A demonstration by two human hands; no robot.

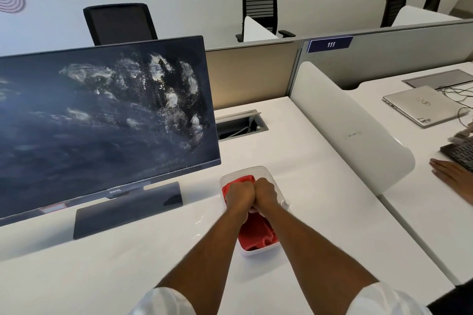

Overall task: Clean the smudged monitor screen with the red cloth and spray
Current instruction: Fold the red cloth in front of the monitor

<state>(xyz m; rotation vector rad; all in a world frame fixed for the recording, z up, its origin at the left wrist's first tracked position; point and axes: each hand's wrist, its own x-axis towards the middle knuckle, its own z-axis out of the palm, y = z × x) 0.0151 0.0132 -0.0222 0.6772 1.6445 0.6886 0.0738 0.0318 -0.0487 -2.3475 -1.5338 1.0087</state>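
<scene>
A black monitor [102, 120] stands at the left of the white desk, its dark screen covered with white smudges, thickest at the upper right. Right of its stand sits a clear plastic container [258, 250] filled with red cloth [256, 233]. My left hand [239, 195] and my right hand [266, 192] are pressed together over the container, both closed in fists on the cloth. Something small and white shows under my right hand; I cannot tell what it is. No spray bottle is visible.
A cable hatch [240, 124] lies open in the desk behind the container. A white curved divider [353, 130] stands at the right. Beyond it are a closed laptop [422, 105], a keyboard [460, 153] and another person's hand [453, 174]. Office chairs stand behind the partition.
</scene>
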